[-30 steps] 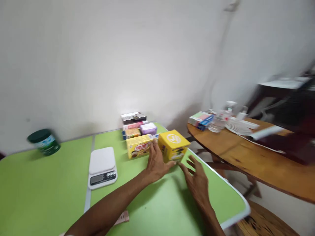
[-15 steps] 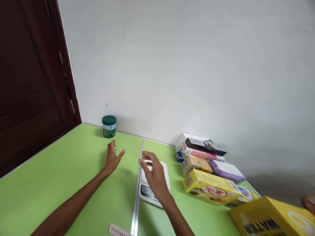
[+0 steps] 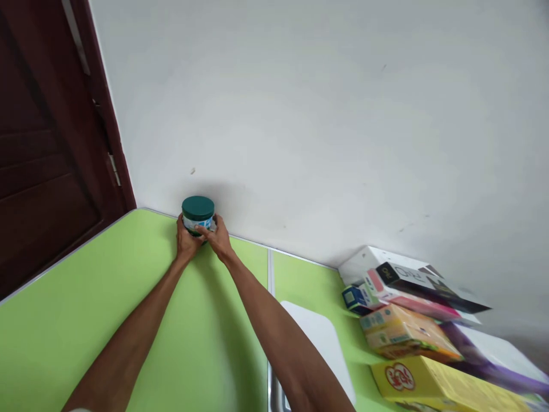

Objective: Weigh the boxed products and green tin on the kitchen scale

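A round green tub [image 3: 198,208] with a dark green lid and a blue-and-white label stands near the wall, at the far left of the green table. Around its left side wrap the fingers of my left hand [image 3: 186,242]. My right hand [image 3: 219,236] grips the tub from the right, its thumb across the front of the label. The lower part of the tub is mostly covered by my hands. Partly behind my right forearm lies the white kitchen scale [image 3: 321,337].
Several cartons are stacked on the right: a black-and-white box [image 3: 424,283], a small blue box [image 3: 355,298], an orange box [image 3: 405,332] and a yellow box [image 3: 441,383]. A pale wall [image 3: 300,143] borders the table's back, and a dark red door [image 3: 47,154] stands at left.
Both hands have moved forward and left from above the table and the scale, and now hold the green tub. The view has shifted, so the boxes appear further right.
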A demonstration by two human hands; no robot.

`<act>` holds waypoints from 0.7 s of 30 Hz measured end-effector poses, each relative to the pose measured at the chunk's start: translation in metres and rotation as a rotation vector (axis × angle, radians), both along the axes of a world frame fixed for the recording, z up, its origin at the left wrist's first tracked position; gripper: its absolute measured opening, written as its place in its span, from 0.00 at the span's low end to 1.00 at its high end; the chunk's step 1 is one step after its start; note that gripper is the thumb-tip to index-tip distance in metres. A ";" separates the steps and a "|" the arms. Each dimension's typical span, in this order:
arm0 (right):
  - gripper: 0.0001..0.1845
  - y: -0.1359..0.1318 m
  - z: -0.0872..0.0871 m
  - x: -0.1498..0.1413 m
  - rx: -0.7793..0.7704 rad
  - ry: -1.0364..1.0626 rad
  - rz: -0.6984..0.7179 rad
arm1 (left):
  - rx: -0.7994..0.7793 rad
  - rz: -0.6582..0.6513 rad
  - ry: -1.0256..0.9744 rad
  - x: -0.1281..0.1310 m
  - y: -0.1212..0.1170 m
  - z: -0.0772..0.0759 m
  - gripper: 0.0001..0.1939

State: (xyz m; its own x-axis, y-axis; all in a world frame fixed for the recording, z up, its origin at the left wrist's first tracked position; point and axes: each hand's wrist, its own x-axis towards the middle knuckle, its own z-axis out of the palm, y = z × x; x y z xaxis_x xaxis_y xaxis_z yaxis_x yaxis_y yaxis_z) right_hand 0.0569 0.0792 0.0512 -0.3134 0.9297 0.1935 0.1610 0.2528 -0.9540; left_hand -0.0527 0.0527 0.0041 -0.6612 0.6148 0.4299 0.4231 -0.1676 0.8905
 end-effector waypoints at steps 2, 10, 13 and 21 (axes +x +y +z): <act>0.40 -0.001 -0.002 -0.006 0.008 0.020 0.020 | -0.018 0.018 0.002 -0.003 0.000 -0.001 0.43; 0.35 -0.072 0.006 0.018 0.031 -0.078 -0.056 | -0.059 0.042 -0.043 0.023 -0.071 0.006 0.31; 0.34 -0.113 0.026 0.049 0.061 -0.114 -0.107 | -0.073 0.029 -0.013 0.051 -0.111 0.024 0.32; 0.32 -0.198 0.074 0.200 0.271 -0.058 -0.340 | 0.027 -0.327 -0.050 0.195 -0.174 0.091 0.37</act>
State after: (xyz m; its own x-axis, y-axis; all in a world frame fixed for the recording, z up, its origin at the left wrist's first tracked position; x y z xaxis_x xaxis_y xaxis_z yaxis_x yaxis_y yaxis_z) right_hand 0.2567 -0.1188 0.1252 -0.0154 0.9001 0.4353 0.3298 0.4156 -0.8477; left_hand 0.1421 -0.1213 0.0952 -0.4514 0.7869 0.4207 0.2991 -0.3108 0.9022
